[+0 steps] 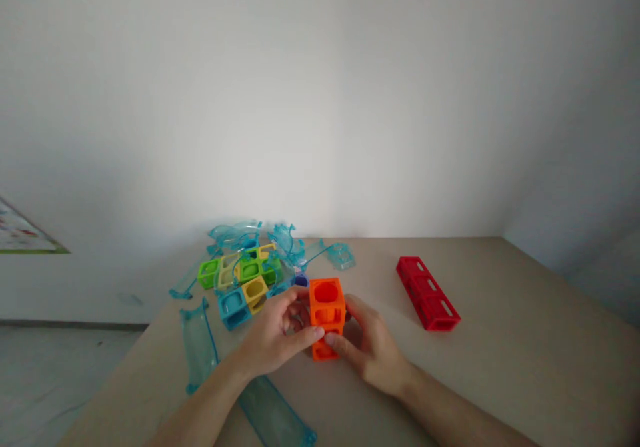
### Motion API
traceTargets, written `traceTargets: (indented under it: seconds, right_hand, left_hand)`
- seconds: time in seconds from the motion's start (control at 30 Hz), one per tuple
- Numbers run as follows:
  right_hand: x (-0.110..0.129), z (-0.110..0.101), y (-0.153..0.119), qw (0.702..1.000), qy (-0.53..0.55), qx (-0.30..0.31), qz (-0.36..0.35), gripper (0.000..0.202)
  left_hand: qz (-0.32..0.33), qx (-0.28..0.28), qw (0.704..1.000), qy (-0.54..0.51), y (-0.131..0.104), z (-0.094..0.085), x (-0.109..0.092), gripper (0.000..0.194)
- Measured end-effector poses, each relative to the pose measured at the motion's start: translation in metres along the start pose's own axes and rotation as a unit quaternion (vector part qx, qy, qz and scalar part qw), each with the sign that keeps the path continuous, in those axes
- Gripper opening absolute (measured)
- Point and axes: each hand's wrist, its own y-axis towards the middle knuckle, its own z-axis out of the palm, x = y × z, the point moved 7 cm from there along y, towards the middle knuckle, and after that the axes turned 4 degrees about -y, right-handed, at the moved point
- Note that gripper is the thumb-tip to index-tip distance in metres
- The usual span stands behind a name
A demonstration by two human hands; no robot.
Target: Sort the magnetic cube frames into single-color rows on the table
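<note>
An orange block stack, two hollow cubes one above the other with round openings, stands upright between my hands near the middle of the table. My left hand grips it from the left, thumb across the front where the cubes meet. From the right side my right hand holds the same stack, its thumb on the lower cube. Some fingertips of both hands are hidden behind the blocks. Just beyond my left hand lie a blue cube and a yellow cube.
A red block row lies at the right on the table. Green cubes and clear blue track pieces are heaped at the back left by the wall. Clear blue channels lie near my left forearm.
</note>
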Motion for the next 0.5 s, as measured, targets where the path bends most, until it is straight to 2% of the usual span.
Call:
traceTargets:
  seconds: [0.17, 0.33, 0.5]
  right_hand:
    - [-0.003, 0.0047, 0.0012, 1.0, 0.018, 0.021, 0.016, 0.038]
    - [-0.0006, 0.0037, 0.002, 0.999, 0.022, 0.029, 0.017, 0.041]
    - [-0.0048, 0.0047, -0.0031, 1.0, -0.003, 0.019, 0.004, 0.053]
  left_hand:
    - [0.008, -0.009, 1.0, -0.002, 0.0001, -0.0018, 0.0007, 0.038]
    - [0.002, -0.01, 1.0, 0.013, -0.0003, -0.0014, -0.0045, 0.042]
    - [-0.036, -0.025, 0.997, -0.062, 0.0012, -0.0031, 0.0027, 0.043]
